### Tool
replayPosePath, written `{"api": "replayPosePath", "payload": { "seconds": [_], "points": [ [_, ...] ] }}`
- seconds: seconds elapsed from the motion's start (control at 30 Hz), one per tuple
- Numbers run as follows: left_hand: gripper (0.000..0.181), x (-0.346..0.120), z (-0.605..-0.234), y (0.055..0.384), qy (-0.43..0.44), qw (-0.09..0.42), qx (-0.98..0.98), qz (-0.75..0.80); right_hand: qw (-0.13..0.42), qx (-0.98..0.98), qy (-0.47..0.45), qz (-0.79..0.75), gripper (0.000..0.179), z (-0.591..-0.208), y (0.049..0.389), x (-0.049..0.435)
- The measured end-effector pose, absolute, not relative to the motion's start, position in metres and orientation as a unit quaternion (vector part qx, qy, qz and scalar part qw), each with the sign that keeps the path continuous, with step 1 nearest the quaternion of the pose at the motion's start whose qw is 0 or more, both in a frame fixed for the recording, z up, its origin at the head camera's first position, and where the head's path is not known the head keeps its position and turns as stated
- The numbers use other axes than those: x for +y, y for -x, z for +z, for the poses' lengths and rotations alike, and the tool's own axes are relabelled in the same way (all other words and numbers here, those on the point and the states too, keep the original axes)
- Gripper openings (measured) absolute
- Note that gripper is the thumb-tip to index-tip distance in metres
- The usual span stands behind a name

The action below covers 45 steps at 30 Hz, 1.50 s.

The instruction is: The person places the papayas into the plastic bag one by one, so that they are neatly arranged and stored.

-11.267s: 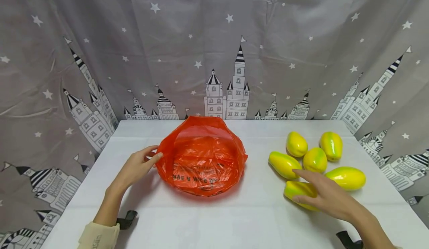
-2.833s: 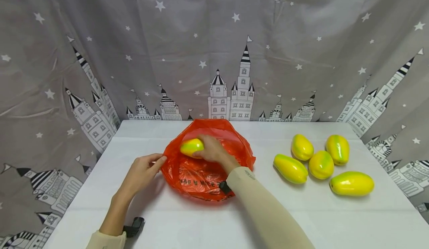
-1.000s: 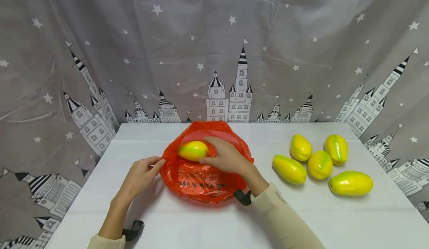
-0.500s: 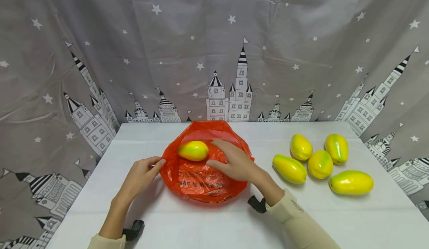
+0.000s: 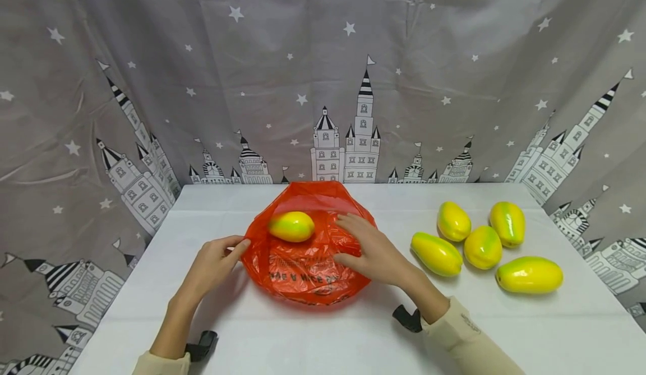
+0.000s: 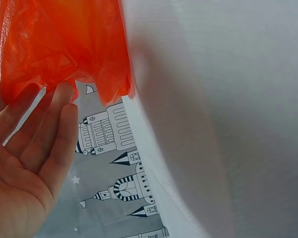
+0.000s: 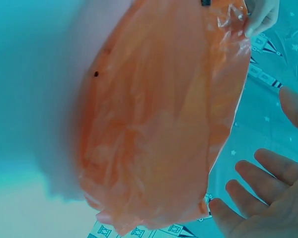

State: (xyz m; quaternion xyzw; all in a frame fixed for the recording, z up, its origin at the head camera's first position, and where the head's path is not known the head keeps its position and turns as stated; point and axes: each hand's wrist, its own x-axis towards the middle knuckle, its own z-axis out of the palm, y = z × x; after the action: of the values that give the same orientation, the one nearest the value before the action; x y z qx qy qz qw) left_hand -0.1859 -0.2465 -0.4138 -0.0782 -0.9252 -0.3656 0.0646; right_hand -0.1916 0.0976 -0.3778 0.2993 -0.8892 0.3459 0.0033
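Observation:
A red plastic bag (image 5: 308,277) with black lettering lies on the white table, its mouth spread toward me. My left hand (image 5: 214,263) pinches the bag's left rim between thumb and fingers; the left wrist view shows the fingertips (image 6: 64,91) at the crumpled edge. Inside the bag, toward the left, rests one shiny yellow-green papaya (image 5: 291,227). My right hand (image 5: 375,251) hovers over the right side of the bag's mouth, thumb and fingers spread, holding nothing. In the right wrist view that hand (image 7: 268,198) appears beside the bag's orange-looking side.
Several more papayas (image 5: 483,248) lie grouped on the table's right side. A grey curtain (image 5: 262,66) printed with castles and stars hangs behind the white table (image 5: 303,341). Both wrists carry black camera mounts.
The right hand took the front papaya from the group, carried it into the bag and let go. It has since drawn back rightward. The left hand keeps its grip on the rim.

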Motion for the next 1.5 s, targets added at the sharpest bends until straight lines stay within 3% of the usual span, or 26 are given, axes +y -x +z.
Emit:
{"api": "replayPosePath", "payload": {
  "seconds": [0.97, 1.5],
  "points": [
    [0.038, -0.245, -0.415, 0.185, 0.085, 0.071, -0.927, -0.357, 0.057, -0.883, -0.27, 0.381, 0.062, -0.393, 0.168, 0.157],
    [0.039, -0.246, -0.415, 0.185, 0.076, 0.068, -0.928, -0.358, 0.076, -0.913, -0.203, 0.345, 0.062, -0.403, 0.162, 0.189]
  ]
}}
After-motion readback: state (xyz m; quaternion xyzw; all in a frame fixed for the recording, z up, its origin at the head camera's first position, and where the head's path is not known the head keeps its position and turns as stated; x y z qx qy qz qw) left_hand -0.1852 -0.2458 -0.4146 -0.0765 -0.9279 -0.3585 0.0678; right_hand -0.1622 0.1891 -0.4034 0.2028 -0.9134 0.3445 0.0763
